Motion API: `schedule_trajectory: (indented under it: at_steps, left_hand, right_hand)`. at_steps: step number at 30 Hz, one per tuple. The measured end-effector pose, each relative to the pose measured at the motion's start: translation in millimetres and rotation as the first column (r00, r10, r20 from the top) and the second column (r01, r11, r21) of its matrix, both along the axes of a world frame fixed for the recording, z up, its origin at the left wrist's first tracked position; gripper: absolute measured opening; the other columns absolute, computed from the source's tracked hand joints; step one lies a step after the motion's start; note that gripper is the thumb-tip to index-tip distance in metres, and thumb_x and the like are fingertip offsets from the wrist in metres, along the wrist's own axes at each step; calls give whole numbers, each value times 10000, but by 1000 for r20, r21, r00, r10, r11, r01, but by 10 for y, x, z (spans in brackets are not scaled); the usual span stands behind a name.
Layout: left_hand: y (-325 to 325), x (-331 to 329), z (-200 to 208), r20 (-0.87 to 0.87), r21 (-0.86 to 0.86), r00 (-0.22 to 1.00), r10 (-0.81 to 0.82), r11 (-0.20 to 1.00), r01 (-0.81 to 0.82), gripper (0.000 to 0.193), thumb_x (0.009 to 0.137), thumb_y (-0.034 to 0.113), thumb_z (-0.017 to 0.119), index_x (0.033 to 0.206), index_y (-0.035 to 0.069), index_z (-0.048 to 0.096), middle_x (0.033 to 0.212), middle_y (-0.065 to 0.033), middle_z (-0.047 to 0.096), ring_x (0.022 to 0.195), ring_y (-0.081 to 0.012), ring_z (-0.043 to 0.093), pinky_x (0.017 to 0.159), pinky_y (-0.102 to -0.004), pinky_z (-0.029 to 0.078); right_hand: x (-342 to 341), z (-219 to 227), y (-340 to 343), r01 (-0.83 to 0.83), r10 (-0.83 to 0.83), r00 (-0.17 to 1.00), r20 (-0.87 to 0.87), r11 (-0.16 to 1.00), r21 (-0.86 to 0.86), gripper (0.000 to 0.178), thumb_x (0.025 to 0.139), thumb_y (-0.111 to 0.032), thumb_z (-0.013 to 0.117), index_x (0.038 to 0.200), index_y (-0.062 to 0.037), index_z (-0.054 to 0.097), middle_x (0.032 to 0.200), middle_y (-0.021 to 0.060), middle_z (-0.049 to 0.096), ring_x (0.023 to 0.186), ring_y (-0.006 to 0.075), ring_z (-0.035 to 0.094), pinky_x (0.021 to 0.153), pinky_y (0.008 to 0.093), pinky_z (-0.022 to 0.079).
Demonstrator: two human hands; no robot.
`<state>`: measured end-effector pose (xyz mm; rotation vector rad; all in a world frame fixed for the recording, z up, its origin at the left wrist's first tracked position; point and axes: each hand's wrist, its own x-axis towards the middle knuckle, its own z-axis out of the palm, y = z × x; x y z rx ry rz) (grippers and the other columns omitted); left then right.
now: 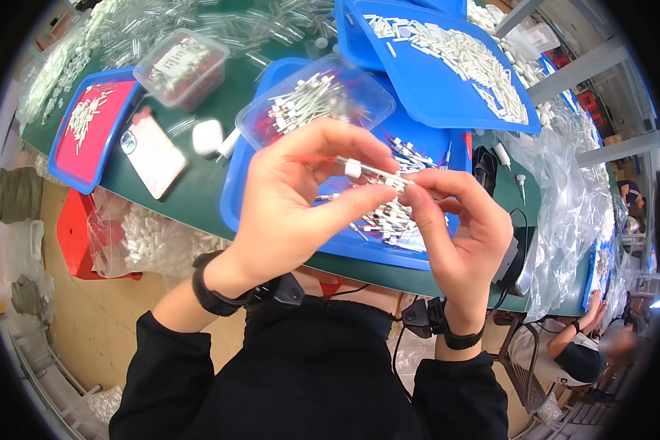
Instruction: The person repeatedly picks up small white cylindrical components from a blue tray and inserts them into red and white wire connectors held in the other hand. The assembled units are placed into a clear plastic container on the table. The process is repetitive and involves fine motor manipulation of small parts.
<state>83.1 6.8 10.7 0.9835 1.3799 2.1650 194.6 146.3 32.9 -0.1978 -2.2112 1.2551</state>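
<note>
A green, flat tabletop [198,192] carries a blue rectangular plastic tray [359,254], with a translucent plastic box [378,110] of small white pieces [308,99] at its far side. Over the tray, the person's left hand [293,198] and right hand [462,220] nearly meet. Both hands' fingers pinch a slender white rod-shaped piece [354,169] with red wire, the right at its right end.
</note>
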Motion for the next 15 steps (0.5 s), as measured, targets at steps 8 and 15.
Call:
schedule_trajectory:
  at_steps: [8,15]
  left_hand:
    - [-123,-73,-31,-188,-108,981,40,992,-61,142,787,-137,657,916,-78,668,908,-174,677,799,-196,673,722,-284,568]
    - [-95,-60,-70,-278,-70,960,30,996,-52,159,760,-128,686,898,-54,707,850,-158,685,750,-189,675,649,-265,553]
  right_hand:
    - [-10,-31,72,33,15,992,-125,926,377,156,731,46,724,864,-30,694,773,67,686,627,185,630,531,267,479]
    - [-76,-14,36,-11,106,980,-167,873,488,175,685,22,753,843,-26,693,716,50,677,602,181,615,508,276,464]
